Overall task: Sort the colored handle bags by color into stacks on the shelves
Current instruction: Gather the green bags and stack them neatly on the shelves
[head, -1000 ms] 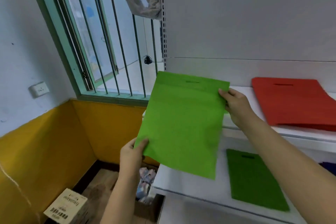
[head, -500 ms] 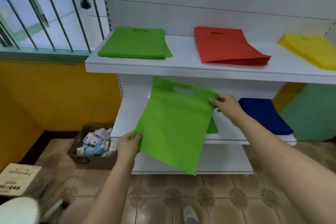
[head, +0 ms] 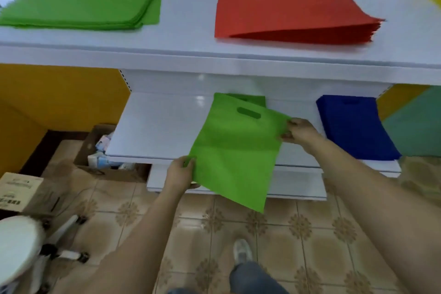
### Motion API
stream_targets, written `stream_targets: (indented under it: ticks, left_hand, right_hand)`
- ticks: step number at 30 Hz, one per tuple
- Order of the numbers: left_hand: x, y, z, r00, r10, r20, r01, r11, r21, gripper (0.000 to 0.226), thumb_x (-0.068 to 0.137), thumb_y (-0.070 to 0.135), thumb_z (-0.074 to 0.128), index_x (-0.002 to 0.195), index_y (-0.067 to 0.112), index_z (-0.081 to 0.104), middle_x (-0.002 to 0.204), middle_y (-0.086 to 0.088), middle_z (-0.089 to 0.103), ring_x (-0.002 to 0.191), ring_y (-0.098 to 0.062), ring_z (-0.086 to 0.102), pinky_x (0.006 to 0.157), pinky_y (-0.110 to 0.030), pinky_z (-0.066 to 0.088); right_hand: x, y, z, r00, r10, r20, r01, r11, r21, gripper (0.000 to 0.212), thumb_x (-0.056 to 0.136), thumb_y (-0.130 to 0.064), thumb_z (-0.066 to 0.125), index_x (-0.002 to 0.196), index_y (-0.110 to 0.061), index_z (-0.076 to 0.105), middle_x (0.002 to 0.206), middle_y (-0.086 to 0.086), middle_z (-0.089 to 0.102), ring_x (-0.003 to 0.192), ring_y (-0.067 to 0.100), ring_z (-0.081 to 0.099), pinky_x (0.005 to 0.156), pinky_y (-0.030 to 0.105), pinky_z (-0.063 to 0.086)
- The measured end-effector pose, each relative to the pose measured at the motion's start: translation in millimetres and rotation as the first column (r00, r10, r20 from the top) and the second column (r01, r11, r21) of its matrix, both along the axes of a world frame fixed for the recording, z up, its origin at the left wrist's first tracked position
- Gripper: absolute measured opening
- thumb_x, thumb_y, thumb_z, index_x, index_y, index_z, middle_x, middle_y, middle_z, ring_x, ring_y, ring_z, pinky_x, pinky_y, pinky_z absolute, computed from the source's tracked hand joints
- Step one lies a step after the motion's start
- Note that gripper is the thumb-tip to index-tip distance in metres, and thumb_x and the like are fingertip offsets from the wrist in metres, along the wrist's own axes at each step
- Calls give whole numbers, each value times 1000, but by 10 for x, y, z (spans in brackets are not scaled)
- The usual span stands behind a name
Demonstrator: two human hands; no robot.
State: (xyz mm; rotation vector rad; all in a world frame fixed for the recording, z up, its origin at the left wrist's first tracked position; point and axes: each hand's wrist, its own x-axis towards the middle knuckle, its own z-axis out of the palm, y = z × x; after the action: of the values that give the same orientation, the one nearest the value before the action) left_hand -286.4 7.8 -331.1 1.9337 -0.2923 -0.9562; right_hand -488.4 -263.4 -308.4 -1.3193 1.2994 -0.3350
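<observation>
My left hand (head: 180, 172) pinches the green bag (head: 235, 150) at its lower left edge, my right hand (head: 299, 132) grips its upper right corner. It hangs tilted over the lower shelf (head: 157, 131), covering another green bag (head: 253, 100); blue stack (head: 353, 126) just right.

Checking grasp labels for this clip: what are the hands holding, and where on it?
Both hold one green handle bag. The left hand grips its lower left edge; the right hand pinches its upper right corner, beside the handle cutout.
</observation>
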Motion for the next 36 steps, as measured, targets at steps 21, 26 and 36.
stream_targets:
  ticks: [21,26,36]
  left_hand:
    - [236,-1787,-1487,978,137,-154,-133,990,35,28,98,-6,35,116,5,53,120,-15,55,99,-36,62,51,-33,59]
    - [393,-2176,-1501,989,82,-123,-62,985,160,33,99,6,45,132,5,43,130,-12,45,109,-42,57,47,-36,59]
    - [490,-2181,-1609,882,-393,261,220,832,510,51,87,18,54,135,5,42,129,-15,41,118,-39,49,97,-48,45]
  right_hand:
    - [1047,-1516,-1315,990,-42,-138,35,998,-55,35,90,-26,59,122,-12,57,126,11,59,104,25,64,90,40,56]
    - [946,-1092,-1686,803,273,-529,-344,938,-38,59,94,-34,48,147,-13,36,143,13,46,123,32,50,103,40,44]
    - [855,-861,-1970,765,209,-610,-217,974,63,74,79,-30,53,148,-20,29,139,14,42,121,34,45,101,39,42]
